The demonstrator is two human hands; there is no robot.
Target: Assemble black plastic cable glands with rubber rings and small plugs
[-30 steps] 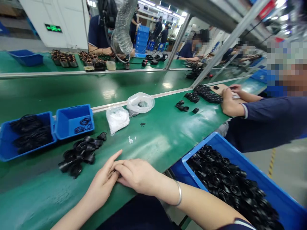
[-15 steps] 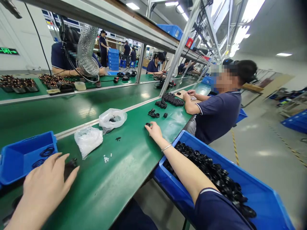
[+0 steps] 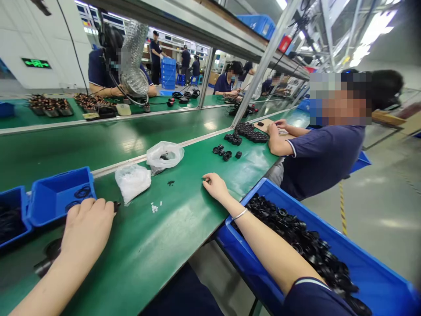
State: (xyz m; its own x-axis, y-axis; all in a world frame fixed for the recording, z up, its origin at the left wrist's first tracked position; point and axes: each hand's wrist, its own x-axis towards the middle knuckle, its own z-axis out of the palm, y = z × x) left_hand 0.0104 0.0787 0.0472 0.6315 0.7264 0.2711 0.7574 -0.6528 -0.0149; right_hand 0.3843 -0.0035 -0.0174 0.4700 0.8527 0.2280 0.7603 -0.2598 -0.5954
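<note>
My left hand (image 3: 87, 228) lies palm down at the near left of the green bench (image 3: 148, 250). It covers a heap of black moulded rubber parts (image 3: 52, 249), and one black part (image 3: 115, 205) shows past my fingertips. My right hand (image 3: 215, 186), with a silver bangle (image 3: 239, 214) on the wrist, rests farther along the bench. A tiny black part (image 3: 206, 179) touches my fingertips. Whatever lies under either palm is hidden.
A large blue bin (image 3: 263, 188) of black parts stands under my right arm. Blue trays (image 3: 59, 197) sit at the left, and plastic bags (image 3: 133, 183) lie on the bench. A seated co-worker (image 3: 320, 162) handles items beside more black parts (image 3: 251, 131).
My hands were together at the bench's near edge a second ago. They have since separated, the left going onto the black parts and the right reaching along the bench. The view has swung right.
</note>
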